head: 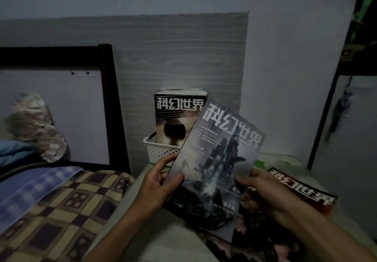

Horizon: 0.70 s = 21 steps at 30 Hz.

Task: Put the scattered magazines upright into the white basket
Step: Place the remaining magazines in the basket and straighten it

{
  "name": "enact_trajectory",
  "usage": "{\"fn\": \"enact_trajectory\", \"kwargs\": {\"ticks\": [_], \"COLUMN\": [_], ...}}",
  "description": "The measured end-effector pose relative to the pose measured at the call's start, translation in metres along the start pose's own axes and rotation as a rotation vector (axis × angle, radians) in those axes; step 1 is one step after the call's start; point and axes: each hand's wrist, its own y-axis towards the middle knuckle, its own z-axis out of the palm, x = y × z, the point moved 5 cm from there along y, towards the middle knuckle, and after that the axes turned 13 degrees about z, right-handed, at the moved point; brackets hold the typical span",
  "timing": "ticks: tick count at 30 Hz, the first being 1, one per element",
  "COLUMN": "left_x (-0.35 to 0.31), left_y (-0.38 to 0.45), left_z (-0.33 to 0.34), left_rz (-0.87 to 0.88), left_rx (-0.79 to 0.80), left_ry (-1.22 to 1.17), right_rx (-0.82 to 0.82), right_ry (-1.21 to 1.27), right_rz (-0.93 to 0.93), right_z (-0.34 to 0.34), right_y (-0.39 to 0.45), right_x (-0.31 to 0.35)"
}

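Both hands hold a grey-blue magazine (219, 157) tilted to the right in front of me. My left hand (161, 182) grips its lower left edge and my right hand (263, 190) grips its lower right edge. Behind it the white basket (159, 149) stands against the wall with several magazines (177, 117) upright inside. A dark red magazine (304, 190) lies flat at the right. More dark magazines (255, 239) lie under and below the held one.
A bed with a checked blanket (61, 204) and a blue cloth (34, 188) fills the left. Its dark headboard frame (110, 102) stands next to the basket. A grey wood-grain panel (179, 56) backs the basket. A dark post (326, 119) rises at the right.
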Motion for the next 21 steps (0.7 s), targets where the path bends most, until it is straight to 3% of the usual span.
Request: {"fn": "enact_trajectory", "kwargs": {"ticks": [6, 9, 12, 17, 21], "left_x": [-0.027, -0.022, 0.010, 0.070, 0.085], "left_y": [0.081, 0.131, 0.156, 0.158, 0.160], "left_z": [-0.049, -0.070, -0.087, -0.104, -0.107], "left_rz": [0.302, 0.329, 0.238, 0.089, 0.033], "left_rx": [-0.279, -0.408, -0.454, -0.282, -0.212], "left_ry": [0.397, 0.510, 0.651, 0.981, 1.144], "right_rx": [-0.110, -0.152, -0.223, -0.402, -0.528], "right_ry": [-0.022, -0.105, -0.153, -0.287, -0.389], "right_rz": [-0.571, -0.781, -0.795, -0.660, -0.667], "right_z": [0.049, 0.076, 0.091, 0.085, 0.084], "right_y": [0.011, 0.036, 0.080, 0.152, 0.170], "right_x": [0.095, 0.138, 0.145, 0.101, 0.087]}}
